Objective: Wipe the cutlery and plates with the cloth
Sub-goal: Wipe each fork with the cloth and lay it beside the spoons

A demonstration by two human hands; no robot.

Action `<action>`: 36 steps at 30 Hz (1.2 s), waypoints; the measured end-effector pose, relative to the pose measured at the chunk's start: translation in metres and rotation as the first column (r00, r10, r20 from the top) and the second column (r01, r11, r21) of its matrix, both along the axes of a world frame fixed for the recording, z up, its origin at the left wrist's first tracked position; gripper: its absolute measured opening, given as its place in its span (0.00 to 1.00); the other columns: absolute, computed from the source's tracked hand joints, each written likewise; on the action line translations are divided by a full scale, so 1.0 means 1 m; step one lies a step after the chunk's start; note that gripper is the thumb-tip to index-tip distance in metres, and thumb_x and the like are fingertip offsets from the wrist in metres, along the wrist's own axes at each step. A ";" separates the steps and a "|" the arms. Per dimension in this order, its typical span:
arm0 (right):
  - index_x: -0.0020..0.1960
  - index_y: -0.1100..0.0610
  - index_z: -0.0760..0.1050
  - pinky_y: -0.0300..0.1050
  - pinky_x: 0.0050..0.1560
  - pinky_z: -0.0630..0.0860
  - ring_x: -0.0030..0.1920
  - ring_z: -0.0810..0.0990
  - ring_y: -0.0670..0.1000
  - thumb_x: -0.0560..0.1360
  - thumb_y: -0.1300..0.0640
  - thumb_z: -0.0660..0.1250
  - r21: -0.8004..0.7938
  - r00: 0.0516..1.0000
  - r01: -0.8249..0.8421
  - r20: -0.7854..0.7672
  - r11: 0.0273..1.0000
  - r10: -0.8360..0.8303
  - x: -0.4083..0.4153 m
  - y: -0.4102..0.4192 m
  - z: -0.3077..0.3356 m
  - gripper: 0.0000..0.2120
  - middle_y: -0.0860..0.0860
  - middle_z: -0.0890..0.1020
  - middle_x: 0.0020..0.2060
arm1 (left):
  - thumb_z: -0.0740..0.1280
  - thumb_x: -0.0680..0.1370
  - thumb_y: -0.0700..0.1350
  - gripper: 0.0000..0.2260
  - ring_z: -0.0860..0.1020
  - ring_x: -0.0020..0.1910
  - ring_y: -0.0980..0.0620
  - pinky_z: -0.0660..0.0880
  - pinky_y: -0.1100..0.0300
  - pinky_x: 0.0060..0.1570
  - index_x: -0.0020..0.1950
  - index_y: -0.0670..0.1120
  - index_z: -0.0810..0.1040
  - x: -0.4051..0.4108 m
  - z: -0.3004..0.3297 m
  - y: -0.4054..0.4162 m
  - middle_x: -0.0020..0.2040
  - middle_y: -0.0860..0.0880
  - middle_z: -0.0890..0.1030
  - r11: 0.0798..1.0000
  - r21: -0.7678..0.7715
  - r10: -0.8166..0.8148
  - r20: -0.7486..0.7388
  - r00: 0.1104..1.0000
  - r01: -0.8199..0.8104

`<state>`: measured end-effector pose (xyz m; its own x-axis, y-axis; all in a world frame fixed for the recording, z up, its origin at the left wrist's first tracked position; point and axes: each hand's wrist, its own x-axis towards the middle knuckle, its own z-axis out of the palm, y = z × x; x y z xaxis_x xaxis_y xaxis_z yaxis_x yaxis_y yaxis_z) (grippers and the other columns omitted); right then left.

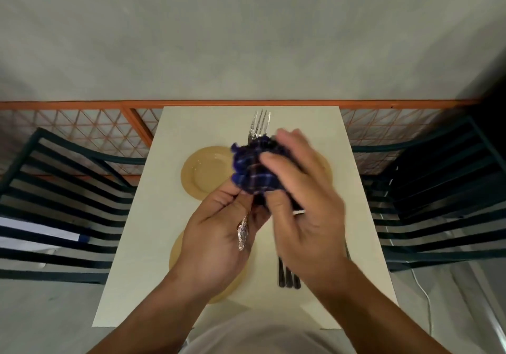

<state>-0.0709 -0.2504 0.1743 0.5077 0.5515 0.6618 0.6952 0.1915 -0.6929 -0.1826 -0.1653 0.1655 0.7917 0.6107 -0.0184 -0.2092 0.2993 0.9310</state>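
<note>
My only view is the head camera: worn high, it looks forward and steeply down, close over the small cream rectangular table, facing the grey wall.

We observe dim, even, diffuse lighting with no hard shadows or glare. The right hand is motion-blurred at center frame. Wide-angle distortion bends the chairs at the left and right edges; the overall image is soft.
</note>
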 end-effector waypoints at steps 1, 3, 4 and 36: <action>0.69 0.60 0.77 0.64 0.75 0.69 0.78 0.69 0.62 0.81 0.66 0.64 -0.072 0.999 -0.034 -0.013 0.997 0.034 -0.010 0.005 -0.004 0.17 0.61 0.74 0.73 | 0.65 0.78 0.35 0.10 0.81 0.55 0.62 0.76 0.67 0.58 0.54 0.42 0.84 -0.004 -0.001 0.005 0.54 0.58 0.84 0.979 -0.204 -0.001 0.045 0.999 0.011; 0.72 0.61 0.76 0.62 0.77 0.67 0.81 0.63 0.59 0.83 0.62 0.62 -0.200 0.994 -0.111 -0.029 0.973 0.108 -0.027 0.008 -0.012 0.18 0.59 0.71 0.77 | 0.67 0.79 0.46 0.11 0.80 0.61 0.62 0.75 0.66 0.63 0.57 0.43 0.85 -0.014 0.002 0.012 0.59 0.58 0.82 0.918 -0.395 -0.001 0.113 0.994 0.046; 0.72 0.60 0.76 0.62 0.78 0.67 0.82 0.62 0.57 0.84 0.60 0.61 -0.233 0.991 -0.136 -0.019 0.963 0.135 -0.033 0.008 -0.016 0.18 0.57 0.70 0.78 | 0.63 0.83 0.55 0.21 0.76 0.71 0.54 0.71 0.57 0.72 0.67 0.42 0.81 -0.012 0.018 0.012 0.68 0.49 0.79 0.930 -0.367 0.004 0.073 0.997 0.023; 0.66 0.62 0.81 0.62 0.72 0.74 0.68 0.80 0.63 0.84 0.47 0.58 0.211 0.062 -0.278 -0.969 0.937 0.237 0.013 -0.002 0.014 0.24 0.63 0.81 0.66 | 0.64 0.81 0.47 0.12 0.62 0.25 0.52 0.60 0.63 0.26 0.50 0.50 0.87 -0.046 0.061 0.039 0.24 0.48 0.68 0.943 0.140 -0.196 -0.498 0.845 0.301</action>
